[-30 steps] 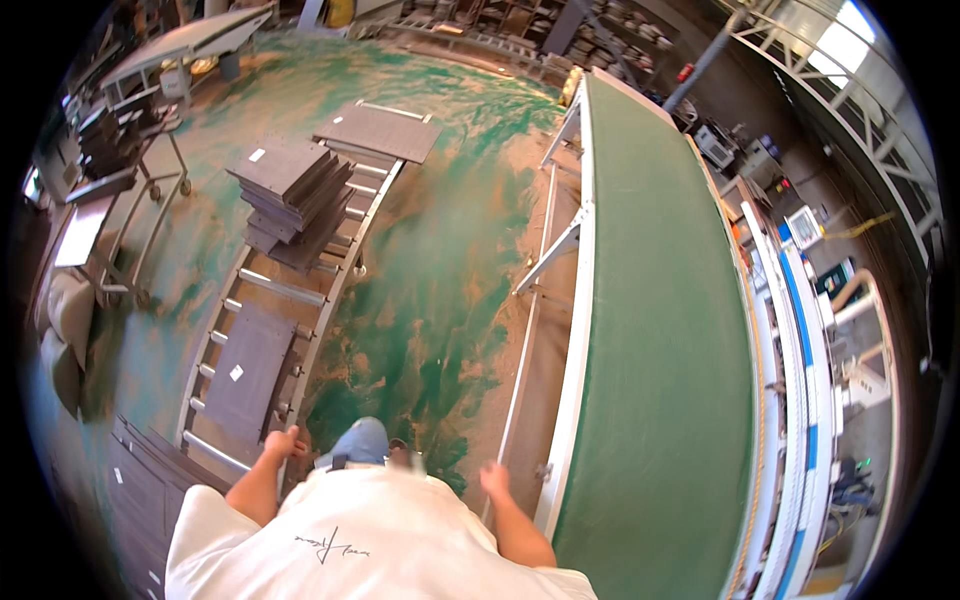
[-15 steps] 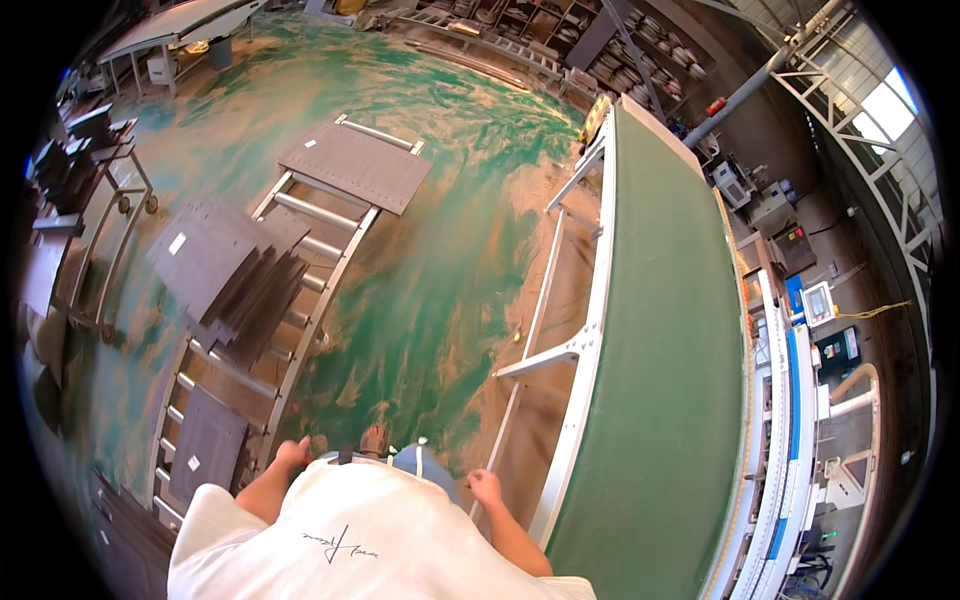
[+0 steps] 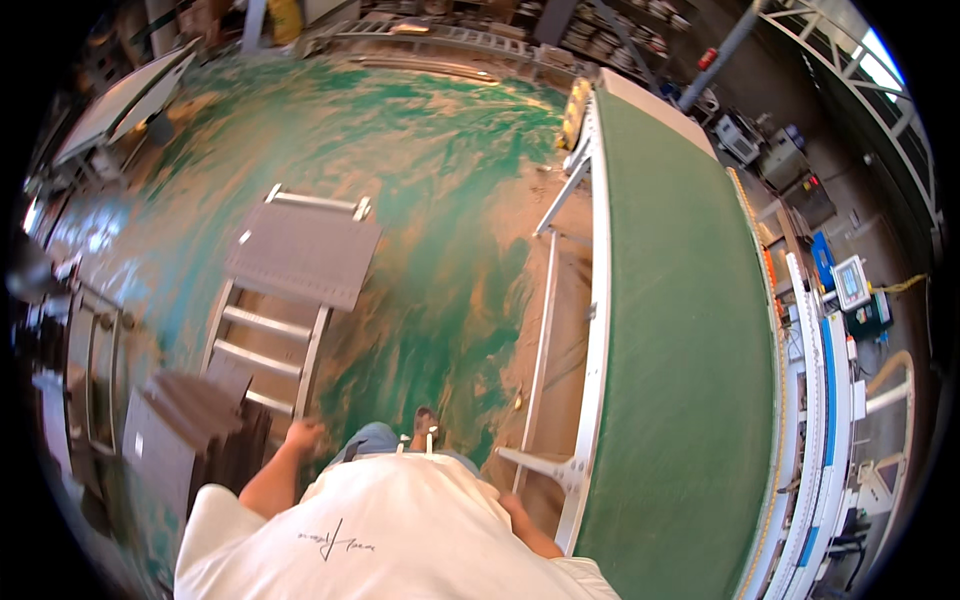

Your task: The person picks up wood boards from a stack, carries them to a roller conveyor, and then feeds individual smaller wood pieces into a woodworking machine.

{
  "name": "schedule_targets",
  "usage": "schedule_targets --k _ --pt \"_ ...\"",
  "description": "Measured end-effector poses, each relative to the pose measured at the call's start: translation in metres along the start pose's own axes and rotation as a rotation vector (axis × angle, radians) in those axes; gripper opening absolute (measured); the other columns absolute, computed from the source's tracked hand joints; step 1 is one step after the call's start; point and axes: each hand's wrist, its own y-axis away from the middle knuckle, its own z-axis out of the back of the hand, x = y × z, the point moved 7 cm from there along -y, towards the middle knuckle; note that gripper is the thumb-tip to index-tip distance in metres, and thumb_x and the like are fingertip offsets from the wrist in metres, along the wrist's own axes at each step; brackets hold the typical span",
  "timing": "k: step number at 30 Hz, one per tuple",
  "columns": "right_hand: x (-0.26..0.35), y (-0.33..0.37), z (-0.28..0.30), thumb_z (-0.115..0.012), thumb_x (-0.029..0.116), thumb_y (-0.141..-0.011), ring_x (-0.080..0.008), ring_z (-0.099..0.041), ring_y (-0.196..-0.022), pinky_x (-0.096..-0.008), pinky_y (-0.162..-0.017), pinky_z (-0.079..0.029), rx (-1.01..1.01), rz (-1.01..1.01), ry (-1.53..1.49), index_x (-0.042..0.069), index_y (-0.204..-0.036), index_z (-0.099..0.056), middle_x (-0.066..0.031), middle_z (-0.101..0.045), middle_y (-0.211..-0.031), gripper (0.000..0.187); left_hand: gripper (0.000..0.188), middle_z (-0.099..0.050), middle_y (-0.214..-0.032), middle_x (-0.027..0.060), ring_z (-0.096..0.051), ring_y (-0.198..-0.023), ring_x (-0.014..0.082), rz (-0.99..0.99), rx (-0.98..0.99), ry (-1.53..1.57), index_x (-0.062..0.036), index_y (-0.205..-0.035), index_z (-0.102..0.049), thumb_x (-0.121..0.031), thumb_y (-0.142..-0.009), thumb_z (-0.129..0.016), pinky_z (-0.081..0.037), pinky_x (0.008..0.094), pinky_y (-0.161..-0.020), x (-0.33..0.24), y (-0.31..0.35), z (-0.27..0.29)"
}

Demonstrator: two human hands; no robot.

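My left hand [image 3: 306,436] hangs beside the frame of a roller conveyor [image 3: 312,362], close to its right rail; its fingers are blurred. Left of that hand, a stack of grey-brown panels [image 3: 165,440] lies unevenly on the rollers. Farther along, one flat grey panel [image 3: 303,250] with a small white label rests across the conveyor's far end. My right forearm [image 3: 530,528] reaches down near the white frame of the belt conveyor [image 3: 680,330], which has a wide green belt. My shirt hides most of the right hand.
Green floor [image 3: 420,300] with sawdust streaks runs between both conveyors. A metal trolley [image 3: 95,370] stands at the left, and a light-topped table [image 3: 125,110] at the far left. Beyond the green belt are a long machine rail [image 3: 835,400] and a small control screen [image 3: 852,282].
I have moved forward: the panels and roller conveyor now sit closer and lower in view. My left arm has swung forward a little; my right hand has dropped behind my shirt.
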Motion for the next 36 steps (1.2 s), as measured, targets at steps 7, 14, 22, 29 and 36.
schedule_targets --k 7,14,22,29,36 --pt "0.25 -0.252 0.319 -0.06 0.019 -0.098 -0.0194 -0.072 -0.082 -0.034 -0.075 -0.058 -0.215 -0.023 -0.521 0.0 -0.111 -0.069 -0.013 -0.075 -0.096 0.024 0.032 -0.077 -0.093 0.0123 -0.074 -0.079 0.0288 -0.231 0.327 -0.912 -0.0103 -0.107 -0.077 -0.035 -0.091 -0.064 -0.057 0.0427 -0.067 -0.017 -0.137 -0.016" --pt "0.352 -0.402 0.453 -0.061 0.013 -0.096 -0.0189 -0.071 -0.076 -0.0313 -0.071 -0.056 -0.276 0.025 -0.634 -0.001 -0.111 -0.069 -0.0108 -0.074 -0.09 0.022 0.036 -0.073 -0.112 0.0159 -0.071 -0.1 0.0331 -0.221 0.314 -0.722 -0.0111 -0.115 -0.073 -0.034 -0.089 -0.064 -0.055 0.0469 -0.079 -0.222 -0.359 -0.024" --pt "0.355 -0.529 0.475 -0.066 0.026 -0.088 -0.0245 -0.069 -0.082 -0.0401 -0.073 -0.053 -0.19 -0.313 -0.446 0.005 -0.1 -0.077 -0.0152 -0.073 -0.089 0.027 0.036 -0.07 -0.096 0.0068 -0.064 -0.072 0.0162 0.03 0.054 0.237 -0.0002 -0.119 -0.068 -0.022 -0.091 -0.067 -0.05 0.0302 -0.058 -0.622 -0.634 0.088" --pt "0.38 -0.686 0.566 -0.06 0.022 -0.084 -0.03 -0.071 -0.079 -0.0468 -0.067 -0.054 0.006 -0.327 -0.907 0.004 -0.09 -0.075 -0.0186 -0.073 -0.088 0.025 0.038 -0.072 -0.1 0.0088 -0.069 -0.081 0.0179 0.01 0.057 0.276 -0.0009 -0.122 -0.067 -0.026 -0.094 -0.066 -0.055 0.0326 -0.067 -0.851 -0.789 0.09" --pt "0.548 -0.949 0.901 -0.062 0.032 -0.089 -0.031 -0.07 -0.075 -0.0433 -0.07 -0.053 -0.469 -0.053 -0.264 0.005 -0.085 -0.074 -0.018 -0.072 -0.08 0.03 0.037 -0.07 -0.107 0.0127 -0.069 -0.085 0.0283 0.308 0.251 0.249 -0.0031 -0.119 -0.067 -0.027 -0.091 -0.068 -0.057 0.0392 -0.071 -0.872 -0.895 0.072"
